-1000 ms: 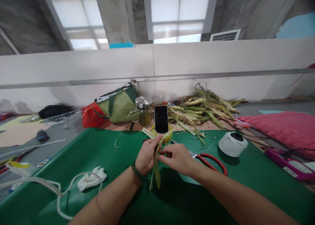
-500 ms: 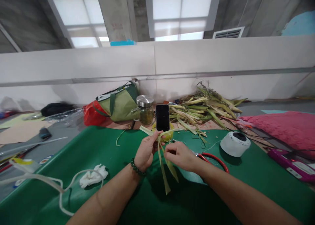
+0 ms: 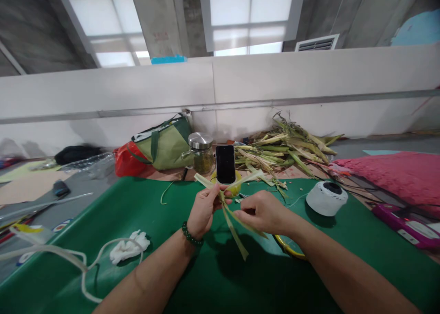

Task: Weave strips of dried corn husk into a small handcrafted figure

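Observation:
Over the green mat [image 3: 144, 208] my left hand [image 3: 203, 212], with a dark bead bracelet on its wrist, pinches a bundle of pale green leaf strips [image 3: 233, 222] where they cross. My right hand [image 3: 263, 212] is closed on one strip just to the right and holds it taut. Loose strip ends hang down towards me and two ends stick up and out behind my hands. A black phone [image 3: 225, 163] stands upright right behind the strips.
A heap of green leaves [image 3: 285, 151] lies at the back right. A lidded glass jar [image 3: 201, 153], a green bag [image 3: 163, 144], a white tape roll [image 3: 326, 198], white cloth with tubing [image 3: 127, 249] and a pink cushion [image 3: 395, 174] surround the mat.
My right hand has shifted right and covers the scissors' red handles. The hanging strip ends have swung from straight down towards the right, spreading apart.

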`<state>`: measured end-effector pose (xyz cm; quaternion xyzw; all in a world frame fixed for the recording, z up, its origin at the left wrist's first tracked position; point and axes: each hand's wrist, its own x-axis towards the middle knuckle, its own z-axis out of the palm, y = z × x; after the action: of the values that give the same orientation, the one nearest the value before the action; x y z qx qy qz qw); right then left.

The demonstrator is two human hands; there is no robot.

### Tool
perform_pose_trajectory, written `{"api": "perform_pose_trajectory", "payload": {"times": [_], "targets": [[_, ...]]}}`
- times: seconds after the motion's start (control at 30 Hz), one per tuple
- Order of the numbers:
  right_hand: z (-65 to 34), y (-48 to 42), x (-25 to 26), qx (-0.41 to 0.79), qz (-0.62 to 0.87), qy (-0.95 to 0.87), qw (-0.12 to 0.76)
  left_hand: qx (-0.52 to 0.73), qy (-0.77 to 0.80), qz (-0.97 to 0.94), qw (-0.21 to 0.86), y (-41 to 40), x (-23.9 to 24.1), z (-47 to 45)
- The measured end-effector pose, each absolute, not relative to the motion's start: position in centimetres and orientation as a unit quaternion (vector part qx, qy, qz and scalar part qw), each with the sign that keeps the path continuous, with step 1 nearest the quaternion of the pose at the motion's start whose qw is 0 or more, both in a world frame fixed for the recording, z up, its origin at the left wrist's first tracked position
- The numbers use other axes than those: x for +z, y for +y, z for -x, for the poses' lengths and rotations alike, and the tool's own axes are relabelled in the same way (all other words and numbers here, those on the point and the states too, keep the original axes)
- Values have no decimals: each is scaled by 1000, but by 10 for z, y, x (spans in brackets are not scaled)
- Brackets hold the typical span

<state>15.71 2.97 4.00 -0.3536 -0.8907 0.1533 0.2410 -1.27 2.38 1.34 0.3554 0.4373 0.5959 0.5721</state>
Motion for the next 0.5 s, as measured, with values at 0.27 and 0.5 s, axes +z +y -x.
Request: {"api": "perform_pose_trajectory", "payload": {"times": [0.27, 0.5], "targets": [[-154, 40, 35, 185, 326, -825, 423, 435, 412, -522, 607, 12, 13, 4], [-149, 40, 32, 369, 338, -768, 399, 352, 399, -548, 646, 10, 10, 6]]}}
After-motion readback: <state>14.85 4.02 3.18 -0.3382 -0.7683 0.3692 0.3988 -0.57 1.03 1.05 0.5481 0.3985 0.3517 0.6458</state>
